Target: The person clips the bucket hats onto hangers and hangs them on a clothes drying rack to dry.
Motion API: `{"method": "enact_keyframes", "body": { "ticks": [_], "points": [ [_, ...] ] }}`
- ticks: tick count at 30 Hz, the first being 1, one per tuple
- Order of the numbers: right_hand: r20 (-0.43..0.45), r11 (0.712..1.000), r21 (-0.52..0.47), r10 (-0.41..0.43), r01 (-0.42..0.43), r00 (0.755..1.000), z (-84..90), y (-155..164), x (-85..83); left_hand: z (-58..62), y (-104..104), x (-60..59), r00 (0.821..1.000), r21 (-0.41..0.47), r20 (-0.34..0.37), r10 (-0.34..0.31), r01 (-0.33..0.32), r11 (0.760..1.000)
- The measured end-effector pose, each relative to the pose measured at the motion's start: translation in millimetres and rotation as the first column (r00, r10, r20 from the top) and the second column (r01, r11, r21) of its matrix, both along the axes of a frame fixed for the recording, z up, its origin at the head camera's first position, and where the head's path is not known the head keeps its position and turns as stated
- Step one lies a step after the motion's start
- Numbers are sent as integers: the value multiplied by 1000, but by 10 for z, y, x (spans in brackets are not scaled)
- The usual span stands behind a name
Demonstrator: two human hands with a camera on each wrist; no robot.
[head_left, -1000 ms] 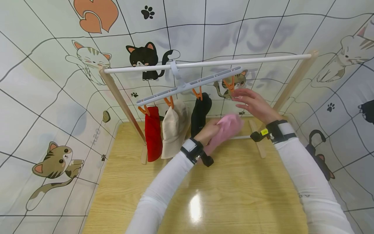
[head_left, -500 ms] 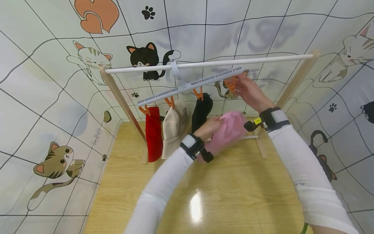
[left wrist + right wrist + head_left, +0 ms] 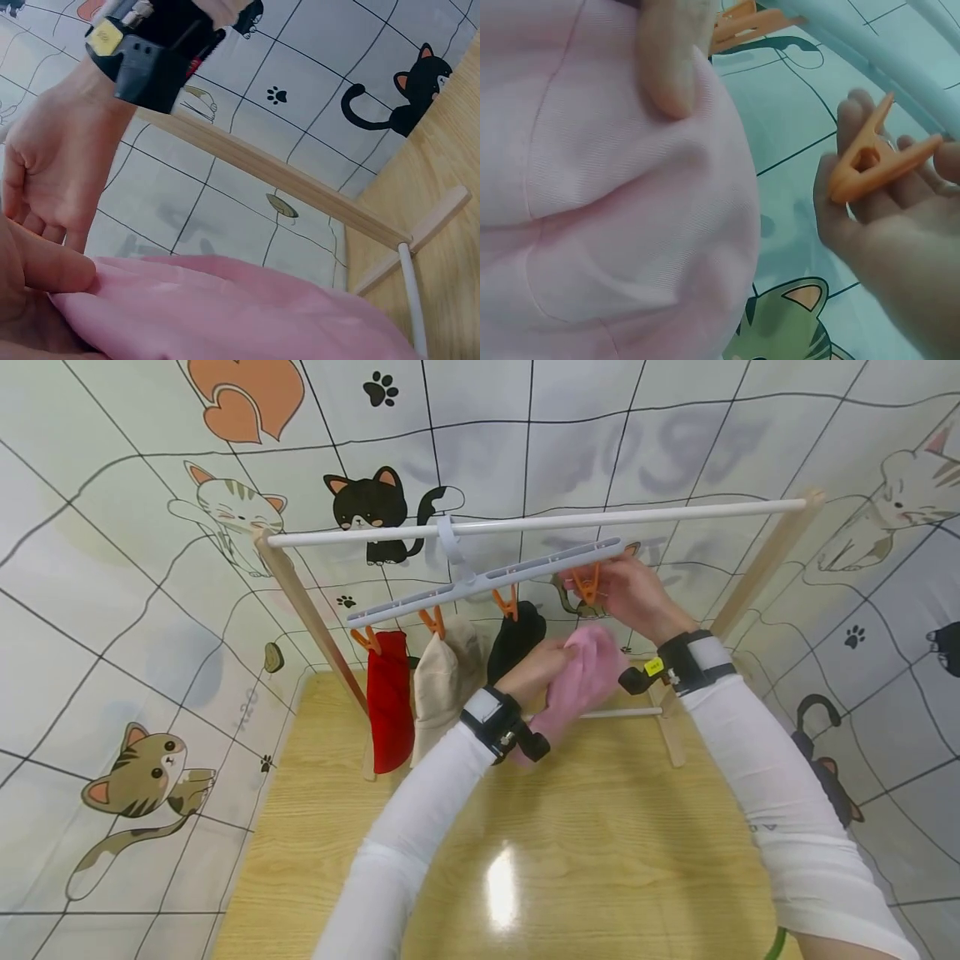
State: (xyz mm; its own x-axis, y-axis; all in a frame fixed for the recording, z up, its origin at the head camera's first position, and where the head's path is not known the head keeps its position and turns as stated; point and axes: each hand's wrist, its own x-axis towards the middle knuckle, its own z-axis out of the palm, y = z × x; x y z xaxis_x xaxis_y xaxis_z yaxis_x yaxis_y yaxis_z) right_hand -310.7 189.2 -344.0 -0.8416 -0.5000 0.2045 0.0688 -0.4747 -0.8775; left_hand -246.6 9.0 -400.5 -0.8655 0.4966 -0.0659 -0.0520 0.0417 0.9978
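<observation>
My left hand (image 3: 536, 677) pinches a pink cloth hat (image 3: 588, 670) below the right part of a grey clip hanger (image 3: 472, 583). The hat's stitched seams show in the right wrist view, with the left thumb (image 3: 671, 67) pressed on the cloth. Up at the hanger's right end, my right hand (image 3: 636, 597) holds an orange clip (image 3: 847, 182) between thumb and curled fingers. Nothing hangs from that clip, and the hat is apart from it. Other orange clips hold a red cloth piece (image 3: 390, 702), a beige hat (image 3: 437, 685) and a black item (image 3: 517, 635) partly hidden by my left hand.
The hanger hooks over a white rod (image 3: 637, 517) and tilts up to the right. Wooden posts (image 3: 311, 614) carry the rod at both ends, above a wood-grain table (image 3: 577, 852). Cat-patterned walls stand at the back and sides. A lower white bar (image 3: 622, 713) joins the feet.
My right hand has moved up and left and taken hold of the rightmost clip. My left hand has raised the pink hat slightly towards it. The hanger's right end has dipped a little.
</observation>
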Motion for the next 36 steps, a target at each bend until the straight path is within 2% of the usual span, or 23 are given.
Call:
{"method": "enact_keyframes", "body": {
  "ticks": [3, 10, 13, 20, 30, 33, 36],
  "points": [
    [28, 997, -55, 58, -56, 998, -7, 2, 1, 47, -9, -16, 1000, -24, -17, 13, -14, 1000],
    [22, 982, -132, 141, -137, 990, -37, 1, -3, 78, 33, -109, 996, -44, 16, 84, -83, 996],
    [25, 979, -142, 155, -150, 988, -45, -4, -4, 82, 57, -142, 995, -13, 10, 104, -103, 995],
    [50, 940, -270, 230, -209, 972, -82, 1, -9, 118, 84, -174, 995, 70, -20, 93, -91, 993],
    [-62, 939, -234, 243, -251, 968, -128, 52, -56, 213, 123, -140, 992, 53, 51, 113, -115, 992],
    [-72, 937, -233, 252, -262, 965, -120, 54, -71, 229, 126, -125, 994, 54, 43, 98, -100, 994],
    [-51, 946, -213, 237, -242, 970, -109, 49, -78, 228, 128, -122, 996, 53, 35, 88, -89, 995]
  ]
}}
